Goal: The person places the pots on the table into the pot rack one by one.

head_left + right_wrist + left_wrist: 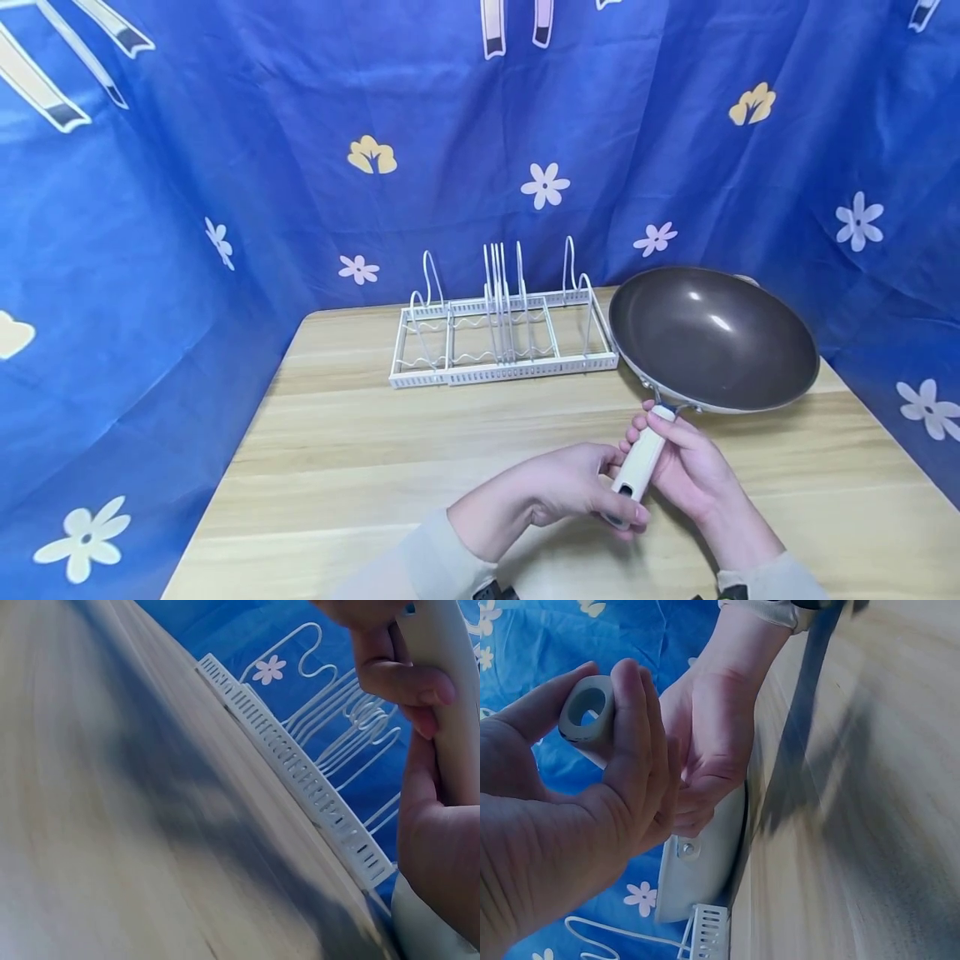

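Note:
A wok (712,342) with a dark brown inside and a pale outside sits at the right of the table, its cream handle (642,458) pointing toward me. My right hand (696,471) grips the handle close to the pan, thumb along its top. At the handle's end, my left hand (573,487) pinches it between thumb and fingers. In the left wrist view the hollow handle end (574,734) shows between those fingers. Whether the wok's base touches the table cannot be told. A white wire rack (510,375) stands just left of the wok.
The rack has several upright wire dividers (497,308), bunched near its middle and spaced at its ends. Beneath everything is a light wood-grain table (337,450). A blue patterned cloth (450,167) hangs behind and along both sides.

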A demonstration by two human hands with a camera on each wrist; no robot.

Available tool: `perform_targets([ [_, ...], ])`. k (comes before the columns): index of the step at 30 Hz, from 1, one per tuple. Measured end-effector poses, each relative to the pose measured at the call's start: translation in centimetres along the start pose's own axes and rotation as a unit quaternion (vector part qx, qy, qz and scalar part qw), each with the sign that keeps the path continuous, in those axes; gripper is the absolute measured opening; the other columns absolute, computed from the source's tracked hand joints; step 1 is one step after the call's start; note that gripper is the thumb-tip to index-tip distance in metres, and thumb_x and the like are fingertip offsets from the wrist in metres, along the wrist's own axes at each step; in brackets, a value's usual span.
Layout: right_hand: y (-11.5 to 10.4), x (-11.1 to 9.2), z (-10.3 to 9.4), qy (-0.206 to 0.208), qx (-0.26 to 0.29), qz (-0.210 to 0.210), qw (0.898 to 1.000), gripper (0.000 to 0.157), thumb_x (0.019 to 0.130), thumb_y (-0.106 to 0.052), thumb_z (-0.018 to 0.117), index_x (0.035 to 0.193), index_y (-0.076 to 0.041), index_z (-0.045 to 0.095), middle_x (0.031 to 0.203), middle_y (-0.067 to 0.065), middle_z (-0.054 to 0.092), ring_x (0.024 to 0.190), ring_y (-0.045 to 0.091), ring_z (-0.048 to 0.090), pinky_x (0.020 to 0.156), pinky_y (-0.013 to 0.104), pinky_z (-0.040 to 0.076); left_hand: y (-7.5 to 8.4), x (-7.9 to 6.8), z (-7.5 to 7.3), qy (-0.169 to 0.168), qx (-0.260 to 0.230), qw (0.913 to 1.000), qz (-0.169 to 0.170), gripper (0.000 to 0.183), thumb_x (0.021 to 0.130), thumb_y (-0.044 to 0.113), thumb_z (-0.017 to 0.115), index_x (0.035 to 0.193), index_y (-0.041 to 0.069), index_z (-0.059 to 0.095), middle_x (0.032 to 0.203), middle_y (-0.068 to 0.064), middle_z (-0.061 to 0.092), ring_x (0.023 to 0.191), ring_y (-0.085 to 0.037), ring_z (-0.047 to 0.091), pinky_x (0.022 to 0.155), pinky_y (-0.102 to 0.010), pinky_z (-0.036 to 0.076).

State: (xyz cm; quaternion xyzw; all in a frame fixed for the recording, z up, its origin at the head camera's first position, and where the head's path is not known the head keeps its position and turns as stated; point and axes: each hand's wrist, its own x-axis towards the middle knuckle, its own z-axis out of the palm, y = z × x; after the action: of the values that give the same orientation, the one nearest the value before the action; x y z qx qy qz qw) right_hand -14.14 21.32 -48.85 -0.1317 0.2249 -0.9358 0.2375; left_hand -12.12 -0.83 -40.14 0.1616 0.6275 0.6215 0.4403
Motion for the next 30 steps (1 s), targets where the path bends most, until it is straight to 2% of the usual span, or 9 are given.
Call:
perform_targets([
  [6,-0.3,-0.4,0.0,-0.028,-0.007,0.008,1.0,0.031,0.118,-0.006,0.021,0.127,-0.011,0.05,0.114,0.007,0.072,0.109,0.022,0.069,0.109,0.037,0.06,-0.2,-0.2,0.1,-0.009,-0.023,0.9997,-0.009,0.033,0.098,-0.011,0.068,0.123,0.006,0.055,0.091,-0.007,0.071,0.076,-0.014,0.072,0.077,-0.025,0.068],
  [12,-0.5,-0.7,0.1,-0.05,0.009,0.005,0.999,0.036,0.118,-0.008,0.016,0.128,-0.01,0.05,0.119,0.009,0.07,0.115,0.023,0.068,0.115,0.04,0.057,0.2,-0.4,0.1,-0.036,-0.04,0.9986,-0.004,0.027,0.102,-0.01,0.063,0.121,0.007,0.054,0.09,-0.008,0.07,0.08,-0.014,0.071,0.078,-0.024,0.067],
  [21,-0.6,-1.4,0.6,-0.042,-0.007,-0.015,0.999,0.039,0.118,-0.007,0.016,0.129,-0.007,0.053,0.119,0.012,0.068,0.115,0.025,0.068,0.113,0.041,0.059,0.2,-0.6,0.0,-0.06,-0.052,0.9968,-0.003,0.025,0.104,-0.008,0.061,0.122,0.009,0.054,0.091,-0.006,0.071,0.083,-0.011,0.072,0.082,-0.024,0.068],
  [25,-0.7,-1.4,1.1,-0.037,-0.014,-0.025,0.999,0.04,0.118,-0.007,0.017,0.127,-0.008,0.055,0.118,0.011,0.068,0.114,0.024,0.068,0.112,0.041,0.06,0.1,-0.7,-0.2,-0.066,-0.056,0.9962,0.004,0.028,0.104,-0.007,0.061,0.127,0.008,0.054,0.093,-0.006,0.071,0.085,-0.011,0.072,0.08,-0.023,0.067],
  [30,-0.9,-1.3,1.5,-0.051,-0.016,-0.024,0.998,0.042,0.117,-0.006,0.015,0.127,-0.007,0.056,0.12,0.013,0.069,0.115,0.027,0.07,0.114,0.042,0.059,0.0,-0.9,-0.6,-0.082,-0.061,0.9947,0.011,0.033,0.105,-0.007,0.06,0.135,0.007,0.053,0.1,-0.005,0.07,0.09,-0.012,0.072,0.083,-0.025,0.067],
])
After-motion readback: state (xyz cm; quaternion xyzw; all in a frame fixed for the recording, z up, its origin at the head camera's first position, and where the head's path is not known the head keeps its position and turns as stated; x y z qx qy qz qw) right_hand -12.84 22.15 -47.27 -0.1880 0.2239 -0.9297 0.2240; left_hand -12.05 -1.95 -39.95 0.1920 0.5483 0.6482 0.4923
